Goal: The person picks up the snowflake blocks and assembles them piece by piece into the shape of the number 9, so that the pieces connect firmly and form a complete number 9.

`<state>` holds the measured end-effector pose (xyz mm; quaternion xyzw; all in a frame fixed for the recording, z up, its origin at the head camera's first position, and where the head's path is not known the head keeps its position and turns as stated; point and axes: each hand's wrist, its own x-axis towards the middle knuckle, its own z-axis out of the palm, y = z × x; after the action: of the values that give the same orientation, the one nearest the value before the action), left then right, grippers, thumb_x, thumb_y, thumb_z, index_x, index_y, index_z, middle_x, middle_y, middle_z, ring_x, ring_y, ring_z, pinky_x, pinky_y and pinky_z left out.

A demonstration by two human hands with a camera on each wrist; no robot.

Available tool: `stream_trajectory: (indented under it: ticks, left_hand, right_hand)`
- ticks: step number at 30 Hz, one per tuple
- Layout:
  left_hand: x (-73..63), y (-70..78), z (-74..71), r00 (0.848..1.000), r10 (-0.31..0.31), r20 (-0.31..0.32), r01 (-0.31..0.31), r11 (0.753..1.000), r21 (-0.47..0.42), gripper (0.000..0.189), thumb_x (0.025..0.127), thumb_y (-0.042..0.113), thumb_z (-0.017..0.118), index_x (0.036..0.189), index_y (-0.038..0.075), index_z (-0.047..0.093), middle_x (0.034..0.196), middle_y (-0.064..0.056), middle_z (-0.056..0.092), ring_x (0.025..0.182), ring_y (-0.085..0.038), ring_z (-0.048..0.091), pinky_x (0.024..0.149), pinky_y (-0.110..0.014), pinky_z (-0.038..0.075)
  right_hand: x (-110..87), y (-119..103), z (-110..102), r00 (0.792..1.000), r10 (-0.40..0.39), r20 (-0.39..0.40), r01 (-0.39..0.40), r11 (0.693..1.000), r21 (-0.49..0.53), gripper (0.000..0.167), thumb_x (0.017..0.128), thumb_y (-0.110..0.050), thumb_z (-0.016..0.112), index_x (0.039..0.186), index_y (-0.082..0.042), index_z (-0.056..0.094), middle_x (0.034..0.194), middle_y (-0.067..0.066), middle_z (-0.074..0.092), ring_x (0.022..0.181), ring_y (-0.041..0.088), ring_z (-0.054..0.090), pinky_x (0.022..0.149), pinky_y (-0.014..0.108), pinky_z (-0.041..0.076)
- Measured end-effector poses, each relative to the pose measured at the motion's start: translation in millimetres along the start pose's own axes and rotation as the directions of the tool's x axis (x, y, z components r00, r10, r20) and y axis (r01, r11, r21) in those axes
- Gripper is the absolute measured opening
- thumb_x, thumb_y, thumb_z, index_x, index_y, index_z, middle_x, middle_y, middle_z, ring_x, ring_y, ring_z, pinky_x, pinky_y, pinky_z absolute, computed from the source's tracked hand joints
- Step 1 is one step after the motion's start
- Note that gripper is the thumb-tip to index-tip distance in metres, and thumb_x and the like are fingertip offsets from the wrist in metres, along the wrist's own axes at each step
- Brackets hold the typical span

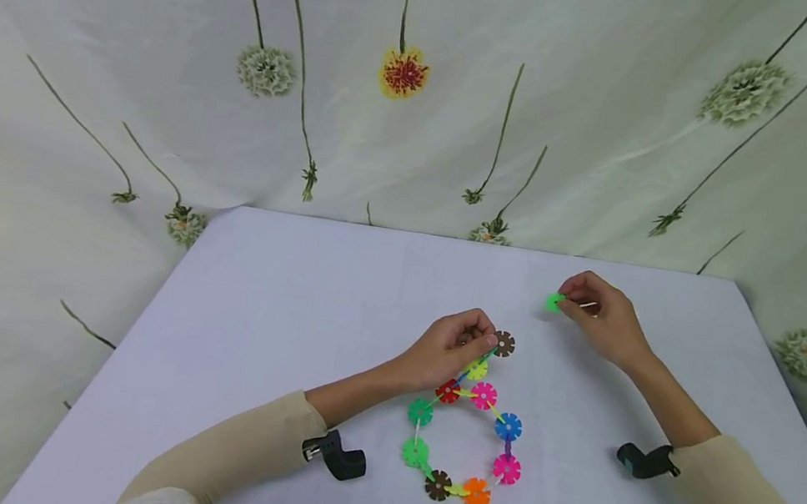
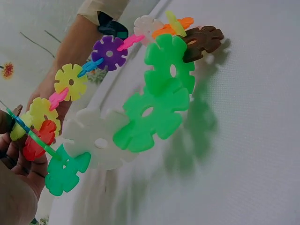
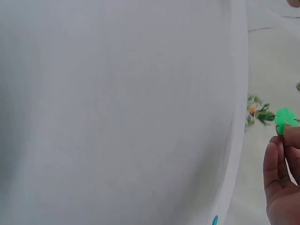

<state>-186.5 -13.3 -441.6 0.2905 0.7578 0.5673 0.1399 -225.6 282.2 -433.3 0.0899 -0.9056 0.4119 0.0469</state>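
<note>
My left hand (image 1: 443, 349) pinches the upper end of a chain of notched flower discs, close to a brown disc (image 1: 505, 344) that sticks out beyond its fingertips. Below the hand the chain spreads into a loop, with a pink disc (image 1: 506, 469) on its right side and an orange disc (image 1: 475, 494) at its lower end. The left wrist view shows large green discs (image 2: 154, 112) and a white disc (image 2: 89, 133) interlocked by their slots. Farther back and to the right, my right hand (image 1: 610, 324) pinches a single green disc (image 1: 553, 302) between thumb and fingers, apart from the chain.
A white-covered table (image 1: 307, 299) lies under both hands, its far edge meeting a flower-printed cloth (image 1: 446, 148). Black wrist cameras sit on the left wrist (image 1: 344, 459) and the right wrist (image 1: 642, 462), low over the table.
</note>
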Motion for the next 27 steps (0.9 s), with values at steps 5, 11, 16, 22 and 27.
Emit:
stream_trajectory:
  ticks: [5,11,16,22,27]
  left_hand:
    - [0.3,1.1,0.4,1.000,-0.008,0.000,0.008,1.000,-0.009,0.018,0.113,0.021,0.055,0.115,0.006,0.063,0.091,-0.003,0.057,0.075,-0.010,0.048,0.070,-0.019,0.043]
    - [-0.6,2.3,2.9,1.000,-0.023,0.008,0.023,1.000,-0.017,0.018,0.113,0.021,0.054,0.116,0.006,0.062,0.091,-0.003,0.057,0.074,-0.008,0.048,0.070,-0.019,0.043]
    - [-1.9,3.8,7.1,1.000,-0.019,0.021,0.019,1.000,-0.012,0.019,0.114,0.023,0.053,0.117,0.007,0.062,0.092,-0.004,0.057,0.075,-0.008,0.049,0.070,-0.019,0.043]
    - [-2.8,1.2,7.6,1.000,-0.019,0.014,0.019,1.000,-0.018,0.019,0.114,0.023,0.053,0.116,0.007,0.062,0.089,-0.004,0.056,0.073,-0.009,0.048,0.068,-0.020,0.042]
    - [-2.5,-0.2,7.9,1.000,-0.020,0.006,0.020,1.000,-0.020,0.019,0.113,0.023,0.053,0.115,0.006,0.062,0.087,-0.003,0.056,0.071,-0.009,0.047,0.067,-0.020,0.041]
  right_hand:
    - [-18.0,-19.5,8.4,0.995,-0.070,0.069,0.057,0.984,0.170,0.018,0.105,-0.016,0.070,0.121,-0.007,0.071,0.109,0.014,0.076,0.097,0.018,0.074,0.082,0.021,0.060]
    - [-32.1,-33.1,12.9,0.973,-0.179,0.145,0.132,0.948,0.288,0.015,0.104,-0.007,0.069,0.119,-0.007,0.072,0.108,0.013,0.075,0.097,0.016,0.074,0.085,0.025,0.062]
    - [-37.6,-38.1,12.9,0.958,-0.228,0.176,0.164,0.934,0.318,0.016,0.104,-0.004,0.068,0.118,-0.007,0.072,0.108,0.011,0.074,0.097,0.014,0.073,0.087,0.022,0.062]
    - [-41.7,-41.3,14.4,0.952,-0.262,0.159,0.206,0.932,0.299,0.016,0.103,-0.003,0.068,0.117,-0.009,0.074,0.108,0.008,0.075,0.097,0.010,0.071,0.089,0.020,0.060]
    - [-44.6,-46.8,15.5,0.936,-0.334,0.116,0.311,0.933,0.181,0.021,0.101,-0.002,0.071,0.117,-0.015,0.076,0.107,0.000,0.077,0.098,0.004,0.071,0.091,0.018,0.059]
